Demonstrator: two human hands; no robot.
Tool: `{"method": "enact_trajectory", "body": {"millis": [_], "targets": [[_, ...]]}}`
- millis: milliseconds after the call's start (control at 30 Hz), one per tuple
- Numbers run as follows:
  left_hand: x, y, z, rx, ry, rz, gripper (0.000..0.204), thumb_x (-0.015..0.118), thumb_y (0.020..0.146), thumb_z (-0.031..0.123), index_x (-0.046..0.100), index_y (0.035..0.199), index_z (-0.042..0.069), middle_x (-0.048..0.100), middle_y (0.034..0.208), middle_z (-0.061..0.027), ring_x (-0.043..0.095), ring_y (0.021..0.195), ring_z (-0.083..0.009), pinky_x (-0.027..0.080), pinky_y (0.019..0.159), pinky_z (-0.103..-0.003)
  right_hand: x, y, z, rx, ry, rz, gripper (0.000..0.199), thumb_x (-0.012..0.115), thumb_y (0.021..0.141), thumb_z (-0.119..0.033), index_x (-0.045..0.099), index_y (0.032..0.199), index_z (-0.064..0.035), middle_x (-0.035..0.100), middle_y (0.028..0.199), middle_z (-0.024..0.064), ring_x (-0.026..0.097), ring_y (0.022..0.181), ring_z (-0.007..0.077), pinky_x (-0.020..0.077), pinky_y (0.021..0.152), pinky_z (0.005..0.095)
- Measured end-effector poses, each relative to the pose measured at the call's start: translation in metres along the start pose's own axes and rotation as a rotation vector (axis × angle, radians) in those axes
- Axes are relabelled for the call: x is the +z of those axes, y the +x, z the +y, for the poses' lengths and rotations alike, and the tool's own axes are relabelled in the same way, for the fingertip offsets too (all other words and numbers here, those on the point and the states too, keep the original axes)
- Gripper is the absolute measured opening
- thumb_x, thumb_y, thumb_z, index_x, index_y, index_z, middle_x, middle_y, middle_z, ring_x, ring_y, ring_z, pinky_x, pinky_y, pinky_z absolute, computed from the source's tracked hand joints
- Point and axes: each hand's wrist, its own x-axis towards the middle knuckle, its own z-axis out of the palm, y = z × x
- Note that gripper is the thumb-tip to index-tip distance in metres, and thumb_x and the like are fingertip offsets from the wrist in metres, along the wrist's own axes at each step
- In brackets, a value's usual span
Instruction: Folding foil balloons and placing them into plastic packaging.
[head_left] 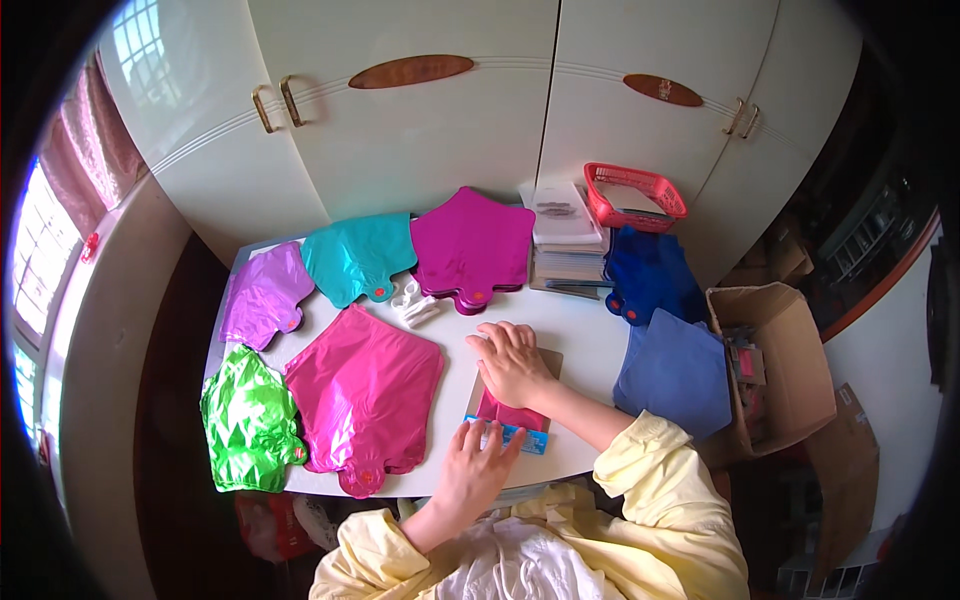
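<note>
At the near edge of the white table (pixel 575 330), a flat packet (pixel 512 412) is pressed under both hands: pink foil inside, a blue card strip along its near end. The right hand (pixel 512 362) is laid flat on the far part, fingers together and extended, nothing gripped. The left hand (pixel 478 462) is set on the near end, fingertips spread on the blue strip, not closed on it.

The packet lies just beside the table's near rim, so it could be slid off into the lap if pushed nearward. The slick pink balloon (pixel 365 400), close on the left, already overhangs that rim and might be dragged off by a brushing sleeve.

Open tabletop is left only far of the right hand, short of the magenta balloon (pixel 472 245). On the right, blue balloons (pixel 675 375) overhang toward a cardboard box (pixel 775 365). The green balloon (pixel 248 425) sits at the left corner.
</note>
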Motion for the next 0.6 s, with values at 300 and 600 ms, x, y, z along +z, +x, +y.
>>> {"method": "enact_trajectory", "body": {"millis": [300,600], "targets": [[0.009,0.004,-0.007,0.125,0.050,0.194,0.042,0.060,0.073,0.015,0.063,0.115,0.011,0.062,0.105,-0.0088,0.061,0.095,-0.0221,0.052,0.075,-0.033,0.000,0.000,-0.003,0.014,-0.032,0.010,0.044,0.056,0.084,-0.020,0.044,0.125,-0.0107,0.042,0.127,0.0117,0.038,0.120,0.0289,0.0266,0.098,0.0495],[0.010,0.014,0.000,0.089,0.046,0.148,0.029,0.059,0.071,0.015,0.062,0.099,0.006,0.063,0.104,-0.0089,0.063,0.094,-0.0205,0.054,0.075,-0.031,0.001,-0.002,-0.001,0.002,-0.015,0.006,0.043,0.059,0.082,-0.021,0.047,0.122,-0.0093,0.043,0.125,0.0120,0.039,0.119,0.0287,0.0271,0.098,0.0478]]}}
